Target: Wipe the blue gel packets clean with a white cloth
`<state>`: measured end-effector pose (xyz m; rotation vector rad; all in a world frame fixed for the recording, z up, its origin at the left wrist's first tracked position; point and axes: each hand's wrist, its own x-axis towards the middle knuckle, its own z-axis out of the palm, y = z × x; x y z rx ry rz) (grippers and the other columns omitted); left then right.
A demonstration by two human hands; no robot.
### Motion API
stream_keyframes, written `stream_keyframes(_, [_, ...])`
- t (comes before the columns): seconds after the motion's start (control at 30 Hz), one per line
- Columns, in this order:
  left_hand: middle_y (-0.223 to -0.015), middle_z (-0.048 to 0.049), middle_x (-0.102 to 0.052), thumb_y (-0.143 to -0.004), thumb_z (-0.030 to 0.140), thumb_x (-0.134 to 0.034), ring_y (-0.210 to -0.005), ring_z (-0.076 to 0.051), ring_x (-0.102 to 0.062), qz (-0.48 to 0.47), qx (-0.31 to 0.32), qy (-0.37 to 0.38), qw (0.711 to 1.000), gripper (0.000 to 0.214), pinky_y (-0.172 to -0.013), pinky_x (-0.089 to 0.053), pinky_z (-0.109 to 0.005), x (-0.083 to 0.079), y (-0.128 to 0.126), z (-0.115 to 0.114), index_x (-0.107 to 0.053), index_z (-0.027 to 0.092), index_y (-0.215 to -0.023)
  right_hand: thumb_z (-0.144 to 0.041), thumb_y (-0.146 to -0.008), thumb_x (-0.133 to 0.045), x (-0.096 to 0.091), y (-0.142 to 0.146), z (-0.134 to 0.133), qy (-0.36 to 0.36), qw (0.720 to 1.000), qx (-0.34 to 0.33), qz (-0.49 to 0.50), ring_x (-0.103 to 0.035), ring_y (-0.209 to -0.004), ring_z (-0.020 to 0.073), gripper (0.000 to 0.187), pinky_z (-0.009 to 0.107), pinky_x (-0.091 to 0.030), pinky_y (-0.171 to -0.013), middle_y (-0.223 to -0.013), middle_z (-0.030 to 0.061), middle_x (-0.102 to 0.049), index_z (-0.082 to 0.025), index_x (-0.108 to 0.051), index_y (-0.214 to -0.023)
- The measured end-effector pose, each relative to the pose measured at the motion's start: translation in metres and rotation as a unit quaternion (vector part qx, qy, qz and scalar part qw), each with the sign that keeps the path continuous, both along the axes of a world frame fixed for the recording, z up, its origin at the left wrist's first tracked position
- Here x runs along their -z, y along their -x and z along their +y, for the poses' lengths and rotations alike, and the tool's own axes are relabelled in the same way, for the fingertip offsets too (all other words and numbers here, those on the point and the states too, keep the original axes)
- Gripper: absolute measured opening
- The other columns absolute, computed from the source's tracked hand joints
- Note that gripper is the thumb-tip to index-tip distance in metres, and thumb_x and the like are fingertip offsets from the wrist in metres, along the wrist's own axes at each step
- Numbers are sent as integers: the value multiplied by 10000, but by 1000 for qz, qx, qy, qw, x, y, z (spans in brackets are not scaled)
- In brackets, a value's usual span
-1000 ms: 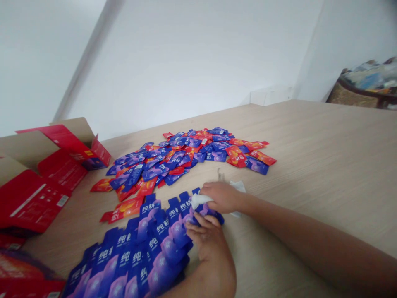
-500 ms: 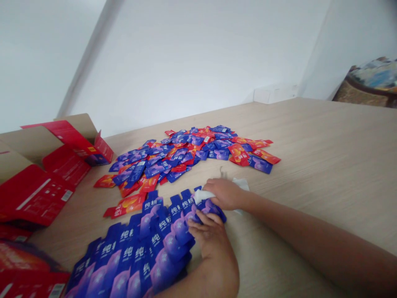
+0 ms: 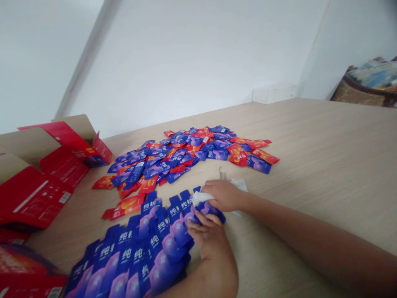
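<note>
My right hand (image 3: 223, 193) is closed round a crumpled white tissue (image 3: 200, 198). One end of the tissue rests over the blue packets at the right end of their rows, and another part shows behind the wrist. My left hand (image 3: 207, 231) lies open just below, its fingers stretched flat across those packets. The blue-and-purple packets (image 3: 130, 252) overlap in neat slanting rows with their printed faces up. The undersides of both hands are hidden.
A loose heap of red and blue sachets (image 3: 182, 153) spreads over the wooden table (image 3: 310, 165) beyond my hands. Open red cardboard boxes (image 3: 46, 198) stand at the left. A white box-like piece (image 3: 274, 94) sits by the wall, and a chair (image 3: 356, 89) holds piled things.
The tissue's end over the packets looks more bunched and has shifted slightly. Both hands stay in nearly the same place; the whole view has moved a little.
</note>
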<state>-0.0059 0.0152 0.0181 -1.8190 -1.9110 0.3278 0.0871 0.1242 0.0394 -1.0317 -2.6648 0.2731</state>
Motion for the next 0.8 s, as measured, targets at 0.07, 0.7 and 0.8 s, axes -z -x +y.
stream_keyframes(0.07, [-1180,-196,-600,-771,-59,-332,-972,-326,-617,1,-3,0,1000,461,-761,-511,-456,2,0,1,-649,141,-1039,-232,-768,-540,0,-3,4,-3,1000,28,-5,-532,-892,211,268,316,-397,-776,-976,90,-569,-143,-571,-1019])
stream_keyframes(0.7, [-1125,-185,-629,-780,-49,-343,-923,-340,-628,20,7,-31,999,433,-724,-533,-453,11,1,5,-675,133,-991,-249,-789,-514,-3,-6,4,-10,998,61,24,-525,-919,211,278,315,-393,-785,-993,87,-564,-148,-560,-1044])
stream_keyframes(0.8, [-1122,-186,-631,-785,-41,-345,-926,-345,-626,23,14,-35,999,431,-718,-534,-455,13,3,6,-677,137,-994,-241,-788,-510,-8,-3,-2,-14,999,2,50,-516,-916,199,306,305,-392,-791,-995,83,-561,-144,-545,-1075])
